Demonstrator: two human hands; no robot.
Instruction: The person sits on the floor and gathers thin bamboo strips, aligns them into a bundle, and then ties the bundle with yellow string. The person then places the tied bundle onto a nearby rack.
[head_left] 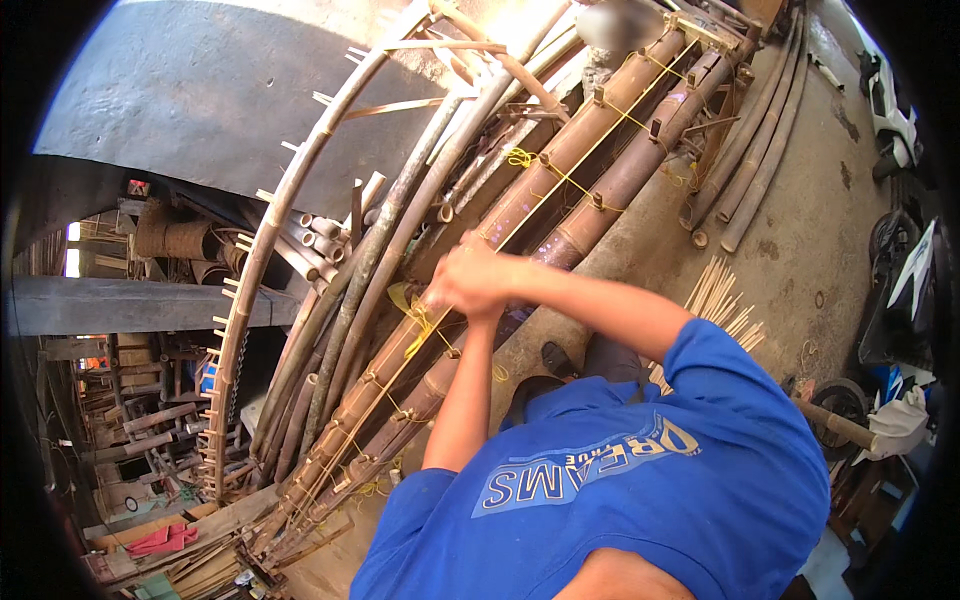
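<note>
My left hand (458, 293) and my right hand (478, 262) are pressed together above a long frame of thick brown bamboo poles (555, 168). Both look closed, but the fingers overlap, and whatever lies inside them is hidden. Just beneath the hands, a loose bunch of yellow cord (418, 333) hangs over the near-side stretch of the poles. Thin yellow lines run along and across the frame, looped round short wooden pegs (598, 201). A second bamboo pole (580, 228) lies parallel, closer to my body, with a dark gap between the two.
A curved bamboo rib with pegs (275, 215) arches on the left, beside stacked poles (385, 265). Long poles (755, 150) lie on the floor at the far right. A bundle of thin sticks (722, 305) sits by my right arm. Motorcycle parts (900, 290) line the right edge.
</note>
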